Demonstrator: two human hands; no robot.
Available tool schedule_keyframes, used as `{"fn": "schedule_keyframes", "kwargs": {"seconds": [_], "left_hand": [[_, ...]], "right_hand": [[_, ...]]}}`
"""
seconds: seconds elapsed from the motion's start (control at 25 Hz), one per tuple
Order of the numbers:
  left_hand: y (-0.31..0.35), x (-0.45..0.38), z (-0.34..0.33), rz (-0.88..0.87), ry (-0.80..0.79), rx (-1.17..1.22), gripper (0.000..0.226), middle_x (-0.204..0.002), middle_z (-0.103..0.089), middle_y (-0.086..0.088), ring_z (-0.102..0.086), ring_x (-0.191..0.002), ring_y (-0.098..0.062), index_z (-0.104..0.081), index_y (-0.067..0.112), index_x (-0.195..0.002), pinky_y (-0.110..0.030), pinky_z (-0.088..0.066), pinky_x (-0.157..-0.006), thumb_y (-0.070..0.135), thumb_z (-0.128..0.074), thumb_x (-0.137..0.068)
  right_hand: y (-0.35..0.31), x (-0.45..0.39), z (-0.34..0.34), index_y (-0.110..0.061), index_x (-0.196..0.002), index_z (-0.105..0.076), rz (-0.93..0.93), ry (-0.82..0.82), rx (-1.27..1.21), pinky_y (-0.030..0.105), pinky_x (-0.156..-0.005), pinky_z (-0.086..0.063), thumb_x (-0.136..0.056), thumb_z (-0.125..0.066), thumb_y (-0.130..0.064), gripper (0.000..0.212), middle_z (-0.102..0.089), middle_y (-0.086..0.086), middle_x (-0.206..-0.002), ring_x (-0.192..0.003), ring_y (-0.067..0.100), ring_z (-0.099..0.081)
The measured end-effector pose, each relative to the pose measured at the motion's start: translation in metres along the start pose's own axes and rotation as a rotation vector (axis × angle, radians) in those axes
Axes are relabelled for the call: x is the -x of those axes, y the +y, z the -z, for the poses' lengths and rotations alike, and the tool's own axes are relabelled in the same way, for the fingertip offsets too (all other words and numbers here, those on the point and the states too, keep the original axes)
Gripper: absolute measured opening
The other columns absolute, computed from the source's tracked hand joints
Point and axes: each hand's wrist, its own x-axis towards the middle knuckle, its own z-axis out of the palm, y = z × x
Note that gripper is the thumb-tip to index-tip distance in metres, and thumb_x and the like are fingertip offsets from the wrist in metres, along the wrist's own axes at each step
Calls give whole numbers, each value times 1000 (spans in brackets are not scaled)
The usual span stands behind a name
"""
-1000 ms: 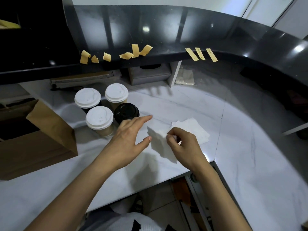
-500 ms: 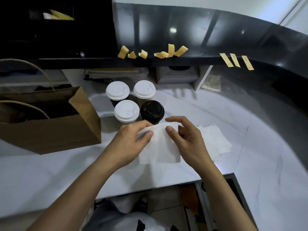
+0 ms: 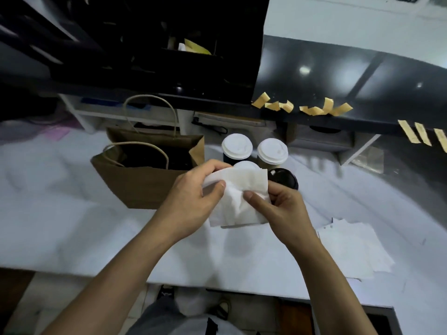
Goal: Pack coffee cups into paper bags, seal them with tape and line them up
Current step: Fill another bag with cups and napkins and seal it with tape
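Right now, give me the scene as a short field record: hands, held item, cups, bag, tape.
left hand: pinches the white napkin, thumb on top
right hand: pinches the same napkin at its right side
napkin: lifted off the counter, in front of the cups
cups: four, grouped; three white lids, one black lid; none in the bag
paper bag: brown, upright, open, left of the cups
tape strips: stuck along the dark ledge edge
napkin stack: flat on the counter, right
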Motion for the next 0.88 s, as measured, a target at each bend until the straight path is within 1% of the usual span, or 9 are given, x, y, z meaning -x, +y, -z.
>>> {"fn": "schedule_keyframes", "kwargs": {"seconds": [0.12,0.24,0.32,0.44,0.56,0.64,0.76,0.8,0.88], "left_hand": [[7,2,24,-37,49,-111,24,-111,-56,30,-53,-108,6,-57,44,-117,-20,-55,-80,27,-58,-100],[18,2,54,-181,250,-273,18,-104,-58,23,-56,-105,-3,-64,33,-115,-13,-47,-80,31,-58,-98],[24,3,79,-243,383,-307,16,-98,-60,22,-59,-96,-6,-68,28,-108,-10,-46,-77,34,-59,-97],[20,2,109,-257,505,-351,17,-92,-63,18,-58,-90,-5,-70,23,-104,-11,-44,-73,33,-57,-99],[8,-2,132,-200,579,-364,17,-91,-67,14,-57,-92,-8,-69,25,-105,-14,-43,-76,31,-53,-102],[-2,-7,147,-162,572,-330,16,-91,-69,15,-62,-94,-9,-67,28,-107,-15,-44,-79,31,-52,-103],[-21,-12,161,-59,461,-302,9,-88,-73,23,-63,-99,3,-65,34,-106,-12,-43,-80,32,-60,-99],[-28,-13,163,-24,411,-319,9,-88,-72,27,-63,-100,6,-65,36,-105,-15,-42,-81,32,-63,-97],[-43,-15,164,27,335,-337,11,-86,-72,28,-64,-99,4,-68,38,-100,-21,-42,-83,32,-72,-91]], "right_hand": [[-11,-14,-11,-18,-103,-80,-1,50,27,20,-70,-55,-93,-74,-12,13,-80,2,-94,-84,11,-73],[-17,-28,-18,-22,-101,-78,-1,267,86,18,-63,-53,-93,-75,-17,10,-79,-8,-89,-79,5,-74],[-19,-34,-21,-28,-96,-75,-24,388,91,30,-61,-57,-92,-76,-20,8,-79,-8,-88,-79,9,-75],[-20,-42,-30,-34,-89,-75,-72,462,123,49,-70,-63,-91,-75,-24,10,-78,-9,-85,-78,12,-75],[-20,-49,-39,-29,-87,-73,-105,521,123,58,-74,-63,-91,-74,-25,5,-77,-9,-82,-77,14,-73],[-22,-53,-45,-26,-87,-72,-104,558,96,51,-74,-63,-91,-72,-21,6,-76,-9,-81,-77,14,-72],[-29,-61,-54,-26,-86,-66,-51,611,110,30,-67,-55,-90,-72,-16,12,-73,-17,-75,-69,2,-68],[-32,-64,-58,-26,-84,-64,-36,626,118,26,-65,-52,-90,-73,-16,14,-72,-17,-73,-66,1,-65],[-36,-70,-66,-25,-81,-62,-22,651,118,28,-63,-52,-89,-74,-17,16,-69,-13,-71,-64,4,-61]]}}
